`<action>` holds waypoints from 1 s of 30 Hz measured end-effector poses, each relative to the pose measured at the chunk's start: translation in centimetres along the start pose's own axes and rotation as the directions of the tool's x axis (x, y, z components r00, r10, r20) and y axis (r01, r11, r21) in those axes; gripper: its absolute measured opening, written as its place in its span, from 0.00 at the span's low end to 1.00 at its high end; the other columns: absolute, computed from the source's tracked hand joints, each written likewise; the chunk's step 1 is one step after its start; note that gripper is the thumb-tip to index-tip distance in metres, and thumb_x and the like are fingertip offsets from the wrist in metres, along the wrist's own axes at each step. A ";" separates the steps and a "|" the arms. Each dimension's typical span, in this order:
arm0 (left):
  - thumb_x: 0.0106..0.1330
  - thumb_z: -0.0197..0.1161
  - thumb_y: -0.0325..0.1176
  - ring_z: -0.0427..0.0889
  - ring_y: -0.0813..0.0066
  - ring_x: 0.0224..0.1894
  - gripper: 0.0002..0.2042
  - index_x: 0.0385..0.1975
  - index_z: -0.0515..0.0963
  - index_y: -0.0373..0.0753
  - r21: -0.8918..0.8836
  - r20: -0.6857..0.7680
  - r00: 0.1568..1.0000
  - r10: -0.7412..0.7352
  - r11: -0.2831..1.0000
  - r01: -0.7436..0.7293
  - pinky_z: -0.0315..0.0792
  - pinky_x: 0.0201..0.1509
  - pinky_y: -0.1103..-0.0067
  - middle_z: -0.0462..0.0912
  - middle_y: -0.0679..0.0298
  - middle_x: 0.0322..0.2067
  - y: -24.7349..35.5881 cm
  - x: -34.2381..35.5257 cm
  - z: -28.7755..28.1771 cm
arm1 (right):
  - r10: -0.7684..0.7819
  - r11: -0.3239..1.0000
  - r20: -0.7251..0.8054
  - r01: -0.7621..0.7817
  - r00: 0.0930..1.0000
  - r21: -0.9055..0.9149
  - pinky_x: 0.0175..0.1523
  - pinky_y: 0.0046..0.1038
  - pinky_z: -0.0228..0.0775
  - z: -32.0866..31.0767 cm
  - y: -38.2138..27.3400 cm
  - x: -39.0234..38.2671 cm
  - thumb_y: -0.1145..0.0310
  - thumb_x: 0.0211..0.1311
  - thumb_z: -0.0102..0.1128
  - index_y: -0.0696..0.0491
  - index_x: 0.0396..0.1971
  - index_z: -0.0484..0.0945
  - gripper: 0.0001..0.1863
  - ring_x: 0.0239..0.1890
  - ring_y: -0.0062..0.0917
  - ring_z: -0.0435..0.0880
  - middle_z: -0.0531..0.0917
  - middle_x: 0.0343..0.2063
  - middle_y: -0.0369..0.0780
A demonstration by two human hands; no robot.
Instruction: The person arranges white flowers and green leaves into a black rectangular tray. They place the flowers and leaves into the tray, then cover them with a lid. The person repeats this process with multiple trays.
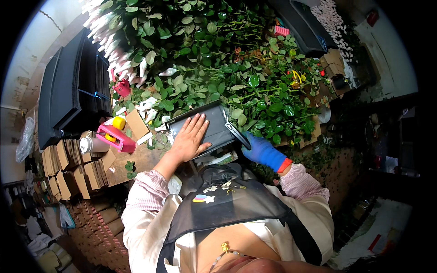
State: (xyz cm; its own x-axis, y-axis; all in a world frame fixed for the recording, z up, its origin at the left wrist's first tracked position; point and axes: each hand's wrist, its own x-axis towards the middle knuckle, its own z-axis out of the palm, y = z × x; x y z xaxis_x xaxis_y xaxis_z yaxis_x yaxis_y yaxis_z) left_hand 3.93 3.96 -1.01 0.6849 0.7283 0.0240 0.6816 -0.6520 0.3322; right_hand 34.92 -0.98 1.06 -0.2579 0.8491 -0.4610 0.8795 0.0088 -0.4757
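Note:
My left hand (190, 139) is bare and lies flat, fingers stretched, on a dark grey sheet (214, 126) inside a shallow, tray-like frame with a raised dark rim. My right hand (260, 149), in a blue glove with a red-orange cuff, is closed around a slim hand tool (237, 135) with black handles and a shiny metal edge. The tool slants over the frame's right side; its exact kind is unclear. Leafy green stems (255, 91) spread just beyond the frame, touching its far right edge.
Stacked dark sheets (75, 86) stand at left, above folded brown cardboard pieces (82, 168). Nearby are a pink tape dispenser (119, 139), a yellow tape roll (119, 122) and a white lidded cup (93, 145). White-wrapped flower heads (111, 45) line the far left; more dark sheets (305, 27) lie far right.

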 end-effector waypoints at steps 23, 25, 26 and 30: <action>0.45 0.68 0.29 0.67 0.42 0.60 0.46 0.72 0.61 0.48 0.009 -0.394 0.732 -0.556 0.794 0.608 0.63 0.62 0.54 0.69 0.45 0.56 -12.2 -16.0 14.7 | 0.188 0.970 -0.375 -0.232 0.908 -0.075 0.52 0.41 0.77 1.4 -3.9 4.0 0.57 0.66 0.52 0.54 0.61 0.70 0.26 0.49 0.44 0.83 0.80 0.52 0.49; 0.50 0.69 0.31 0.67 0.42 0.60 0.41 0.70 0.64 0.49 -0.019 -0.321 0.735 -0.597 0.780 0.625 0.62 0.64 0.53 0.68 0.43 0.59 -12.8 -16.6 13.9 | -0.018 0.989 -0.480 -0.055 0.877 -0.137 0.52 0.40 0.77 -0.3 -5.6 3.0 0.57 0.68 0.51 0.51 0.61 0.71 0.25 0.48 0.42 0.83 0.81 0.50 0.49; 0.52 0.69 0.32 0.67 0.42 0.60 0.39 0.69 0.66 0.50 -0.016 -0.375 0.755 -0.538 0.818 0.574 0.61 0.65 0.53 0.67 0.43 0.59 -13.6 -17.2 14.5 | -0.159 0.981 -0.546 0.067 0.823 -0.184 0.53 0.40 0.76 -1.0 -6.9 2.2 0.56 0.69 0.50 0.49 0.62 0.71 0.24 0.48 0.42 0.83 0.81 0.50 0.48; 0.61 0.66 0.37 0.67 0.40 0.59 0.25 0.59 0.73 0.39 -0.001 -0.479 0.680 -0.556 0.775 0.633 0.63 0.61 0.50 0.68 0.40 0.58 -11.9 -16.3 10.6 | -0.463 0.852 -0.476 0.523 0.748 -0.009 0.59 0.41 0.73 0.6 -10.1 4.6 0.62 0.69 0.51 0.47 0.65 0.70 0.25 0.53 0.41 0.80 0.79 0.55 0.48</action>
State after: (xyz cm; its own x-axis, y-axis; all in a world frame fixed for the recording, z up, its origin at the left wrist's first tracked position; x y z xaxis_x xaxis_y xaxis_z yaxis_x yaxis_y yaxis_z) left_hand -12.63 -2.34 -15.36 -0.0367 0.9583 0.2835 0.9609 -0.0441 0.2735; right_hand 24.66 2.50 3.33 -0.4101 0.8820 0.2322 0.6184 0.4560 -0.6400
